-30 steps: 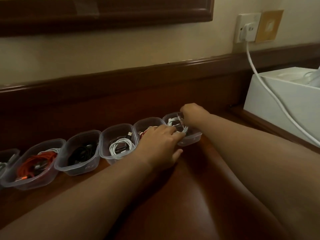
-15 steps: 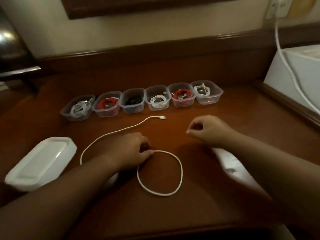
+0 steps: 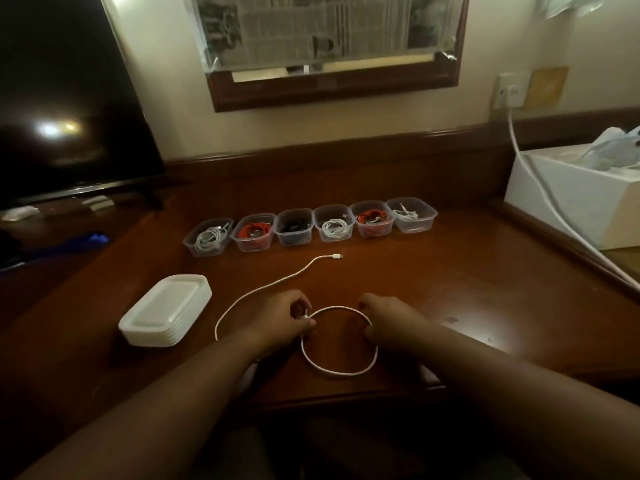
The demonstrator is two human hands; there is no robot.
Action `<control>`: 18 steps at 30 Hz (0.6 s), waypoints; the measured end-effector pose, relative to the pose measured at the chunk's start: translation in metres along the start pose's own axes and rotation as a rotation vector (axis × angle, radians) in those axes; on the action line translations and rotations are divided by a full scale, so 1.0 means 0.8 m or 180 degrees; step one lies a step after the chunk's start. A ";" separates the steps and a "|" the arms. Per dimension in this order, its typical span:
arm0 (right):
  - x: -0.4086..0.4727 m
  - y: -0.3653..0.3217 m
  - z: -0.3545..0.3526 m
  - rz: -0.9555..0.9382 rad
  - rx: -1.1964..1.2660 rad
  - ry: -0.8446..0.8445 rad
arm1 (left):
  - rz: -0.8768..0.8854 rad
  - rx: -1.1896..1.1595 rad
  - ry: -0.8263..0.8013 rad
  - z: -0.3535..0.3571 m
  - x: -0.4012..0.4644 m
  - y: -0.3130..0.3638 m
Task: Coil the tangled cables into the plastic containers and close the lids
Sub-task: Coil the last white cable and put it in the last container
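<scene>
Now that the right hand (image 3: pixel 388 320) has closed in on the white cable (image 3: pixel 337 341), both hands pinch its first loop near the surface's (image 3: pixel 450 271) edge; left hand (image 3: pixel 280 320) fingers grip the crossing, so coiling can proceed.

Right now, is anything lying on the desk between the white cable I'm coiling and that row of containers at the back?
Nothing visible. Bare desk lies between the white cable, held by the left hand and right hand, and the row of containers. Only the cable's own free end trails that way. The stack of lids sits off left.
</scene>
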State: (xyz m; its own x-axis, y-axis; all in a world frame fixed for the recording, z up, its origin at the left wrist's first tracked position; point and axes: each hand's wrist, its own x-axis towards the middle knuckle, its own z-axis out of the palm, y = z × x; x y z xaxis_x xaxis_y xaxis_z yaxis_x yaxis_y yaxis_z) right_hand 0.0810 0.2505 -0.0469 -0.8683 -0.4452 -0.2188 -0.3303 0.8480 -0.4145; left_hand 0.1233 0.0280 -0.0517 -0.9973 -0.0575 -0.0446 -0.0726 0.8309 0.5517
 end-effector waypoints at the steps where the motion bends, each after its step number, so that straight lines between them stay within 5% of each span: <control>1: -0.002 0.002 -0.002 0.0040 -0.0122 -0.0026 | 0.0039 -0.0049 -0.0019 -0.003 -0.003 0.002; 11: -0.020 0.013 -0.021 -0.0226 -0.0089 -0.0296 | 0.0392 -0.1330 0.0352 -0.036 -0.019 0.040; 18: -0.038 0.001 -0.049 -0.0545 -0.0312 -0.1736 | 0.0453 -0.2356 0.0194 -0.033 -0.022 0.070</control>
State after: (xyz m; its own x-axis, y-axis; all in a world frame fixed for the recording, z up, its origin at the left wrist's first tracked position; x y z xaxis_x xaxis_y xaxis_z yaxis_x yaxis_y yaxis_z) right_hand 0.0922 0.2760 -0.0060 -0.4919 -0.6402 -0.5901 -0.5045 0.7620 -0.4061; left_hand 0.1366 0.0606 0.0019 -0.9943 -0.0258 0.1033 0.0939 0.2453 0.9649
